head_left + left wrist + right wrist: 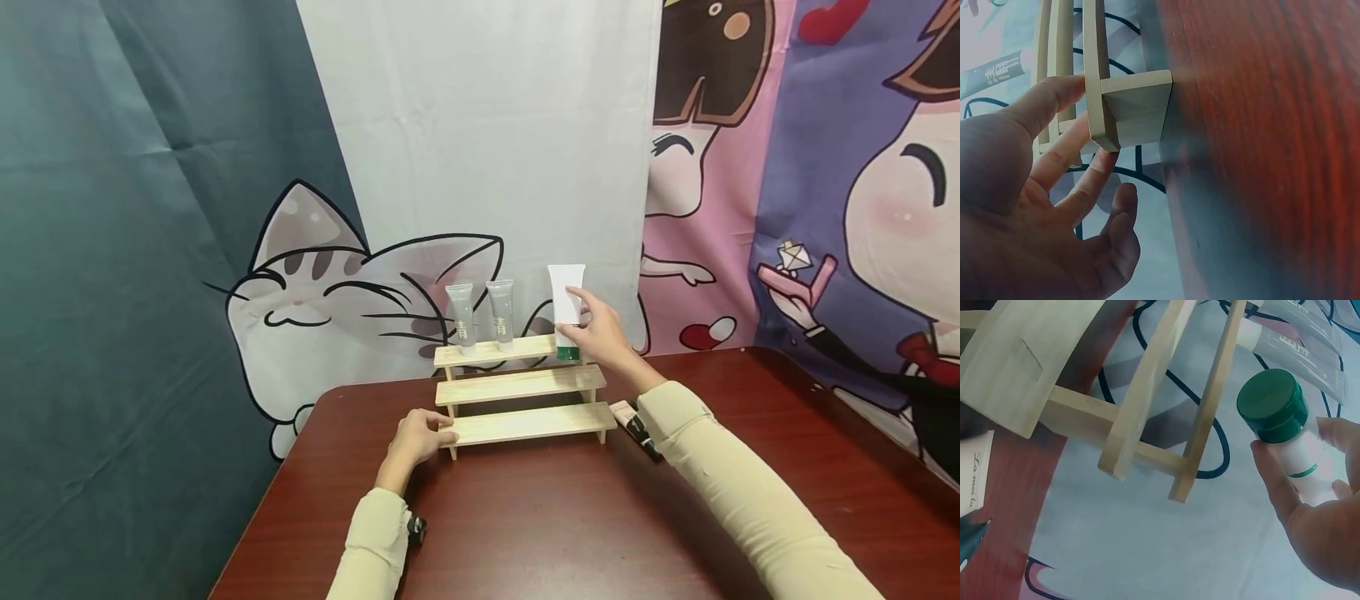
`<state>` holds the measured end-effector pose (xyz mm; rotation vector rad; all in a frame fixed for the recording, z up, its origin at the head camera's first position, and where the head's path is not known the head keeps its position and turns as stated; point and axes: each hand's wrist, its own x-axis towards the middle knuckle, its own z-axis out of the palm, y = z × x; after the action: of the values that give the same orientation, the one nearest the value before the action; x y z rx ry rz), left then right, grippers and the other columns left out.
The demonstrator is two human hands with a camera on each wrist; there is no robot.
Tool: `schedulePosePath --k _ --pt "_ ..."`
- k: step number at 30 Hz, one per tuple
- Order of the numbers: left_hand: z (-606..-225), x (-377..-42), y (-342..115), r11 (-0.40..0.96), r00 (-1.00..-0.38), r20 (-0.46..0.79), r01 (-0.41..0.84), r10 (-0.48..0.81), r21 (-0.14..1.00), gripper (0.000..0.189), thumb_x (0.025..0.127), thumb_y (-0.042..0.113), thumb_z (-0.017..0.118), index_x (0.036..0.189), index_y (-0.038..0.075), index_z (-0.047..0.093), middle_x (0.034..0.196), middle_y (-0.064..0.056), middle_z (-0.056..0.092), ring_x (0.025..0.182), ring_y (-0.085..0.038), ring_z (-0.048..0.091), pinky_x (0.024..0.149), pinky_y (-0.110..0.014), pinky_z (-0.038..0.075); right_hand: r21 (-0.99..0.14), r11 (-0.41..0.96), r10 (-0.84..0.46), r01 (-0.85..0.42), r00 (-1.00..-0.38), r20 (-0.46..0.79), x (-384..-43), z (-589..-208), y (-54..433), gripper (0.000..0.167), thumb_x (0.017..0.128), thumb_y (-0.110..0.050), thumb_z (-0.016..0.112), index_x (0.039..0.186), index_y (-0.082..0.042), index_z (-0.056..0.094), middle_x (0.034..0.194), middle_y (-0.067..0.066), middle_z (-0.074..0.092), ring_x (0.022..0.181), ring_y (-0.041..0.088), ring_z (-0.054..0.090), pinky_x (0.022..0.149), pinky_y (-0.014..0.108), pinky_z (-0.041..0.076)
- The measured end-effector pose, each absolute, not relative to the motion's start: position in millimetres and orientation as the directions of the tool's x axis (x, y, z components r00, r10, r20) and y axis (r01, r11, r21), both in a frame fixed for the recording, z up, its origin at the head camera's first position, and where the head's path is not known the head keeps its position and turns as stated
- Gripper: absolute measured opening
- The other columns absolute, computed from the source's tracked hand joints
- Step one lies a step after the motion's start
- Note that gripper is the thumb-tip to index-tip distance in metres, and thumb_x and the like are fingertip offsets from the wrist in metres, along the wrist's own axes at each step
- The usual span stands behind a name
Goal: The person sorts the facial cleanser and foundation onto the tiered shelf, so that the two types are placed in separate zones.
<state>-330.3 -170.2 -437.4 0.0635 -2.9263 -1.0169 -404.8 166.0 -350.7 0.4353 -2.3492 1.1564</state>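
A pale three-step wooden rack (525,423) stands toward the back of the table. My left hand (414,437) pinches the left end of its lowest step; in the left wrist view the thumb and fingertips meet the board's end (1100,128). In my right hand (600,335) is a white squeeze tube (566,302), held upright with its green cap (1272,405) down, at the right end of the top step. Thumb and fingers grip its sides. Two clear tubes (462,318) (501,312) stand on the top step to the left, capped ends down.
A cream-and-black tube (636,427) lies on the red-brown table (517,521) just right of the rack, partly behind the right sleeve (735,475). Close behind the rack hangs a printed cloth (487,142) with cartoon figures.
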Motion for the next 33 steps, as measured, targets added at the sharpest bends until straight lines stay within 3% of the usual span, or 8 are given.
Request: schedulePosePath --k 11,24,33 --pt "-439.0 -333.5 -169.6 0.785 -0.997 0.013 -0.048 -0.072 0.618 0.022 0.078 0.03 0.085 0.1 0.028 0.081 0.123 -0.009 0.067 0.121 -0.037 0.057 0.091 -0.064 0.044 -0.665 0.538 -0.076 -0.519 -0.815 0.574 -410.8 -353.8 155.4 0.069 0.086 -0.004 0.075 0.148 -0.012 0.045 0.125 0.031 0.052 0.094 0.044 0.067 0.074 0.045 0.059" --pt "-439.1 -332.3 -168.7 0.785 -0.998 0.015 -0.042 -0.065 0.619 0.021 0.078 0.029 0.086 0.098 0.027 0.081 0.127 -0.01 0.065 0.122 -0.039 0.055 0.09 -0.062 0.046 -0.633 0.54 -0.03 -0.555 -0.765 0.644 -425.6 -363.0 150.5 0.076 0.084 -0.003 0.078 0.149 -0.013 0.042 0.12 0.028 0.054 0.093 0.044 0.067 0.072 0.048 0.059" --pt "-437.3 -331.5 -167.8 0.801 -0.998 0.007 -0.051 -0.069 0.596 0.021 0.078 0.03 0.086 0.099 0.028 0.081 0.126 -0.01 0.066 0.121 -0.038 0.057 0.087 -0.06 0.047 -0.638 0.505 -0.039 -0.581 -0.754 0.656 -433.3 -369.6 148.2 0.085 0.084 -0.003 0.078 0.154 -0.015 0.032 0.123 0.029 0.052 0.1 0.048 0.064 0.08 0.053 0.056"
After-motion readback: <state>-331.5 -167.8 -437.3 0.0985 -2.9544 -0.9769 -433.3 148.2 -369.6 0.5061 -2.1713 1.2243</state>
